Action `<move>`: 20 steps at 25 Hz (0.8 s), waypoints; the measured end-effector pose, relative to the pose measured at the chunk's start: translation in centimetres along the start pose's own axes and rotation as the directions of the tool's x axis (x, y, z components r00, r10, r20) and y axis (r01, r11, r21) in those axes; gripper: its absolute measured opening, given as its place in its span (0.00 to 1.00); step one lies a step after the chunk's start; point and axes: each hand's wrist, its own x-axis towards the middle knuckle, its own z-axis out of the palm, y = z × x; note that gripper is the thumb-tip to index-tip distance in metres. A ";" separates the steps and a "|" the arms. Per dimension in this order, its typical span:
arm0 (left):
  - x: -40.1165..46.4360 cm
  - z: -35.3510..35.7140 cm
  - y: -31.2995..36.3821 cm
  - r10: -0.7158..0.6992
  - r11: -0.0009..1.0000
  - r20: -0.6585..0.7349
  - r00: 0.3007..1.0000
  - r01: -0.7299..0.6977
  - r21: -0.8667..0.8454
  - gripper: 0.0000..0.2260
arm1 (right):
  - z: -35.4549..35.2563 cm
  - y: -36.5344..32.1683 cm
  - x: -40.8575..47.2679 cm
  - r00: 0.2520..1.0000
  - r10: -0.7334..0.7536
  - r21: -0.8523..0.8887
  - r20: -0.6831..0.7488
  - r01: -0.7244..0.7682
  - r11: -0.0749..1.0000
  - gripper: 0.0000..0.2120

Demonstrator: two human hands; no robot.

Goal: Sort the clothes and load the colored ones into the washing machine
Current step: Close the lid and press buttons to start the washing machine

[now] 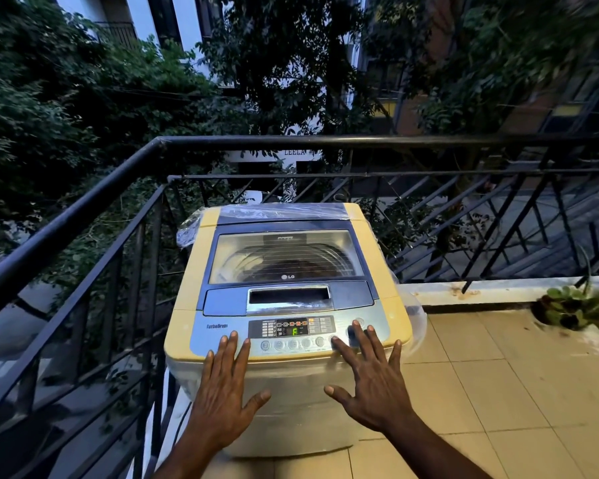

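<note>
I see both hands spread flat, gripping nothing: left hand (223,385) and right hand (372,376) at washing machine (194,271) near edge, lid (286,254) closed.

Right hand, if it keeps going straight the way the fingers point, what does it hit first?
The right hand points up and away across the control panel. Going straight on, its fingertips would likely first meet the round button just beyond them, then the closed lid. Depth is hard to judge.
</note>
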 end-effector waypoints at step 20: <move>0.1 0.2 -0.1 -0.018 1.000 0.022 1.000 0.018 0.022 0.40 | -1.6 -1.5 0.1 0.999 0.026 -0.100 -0.025 -0.028 0.995 0.42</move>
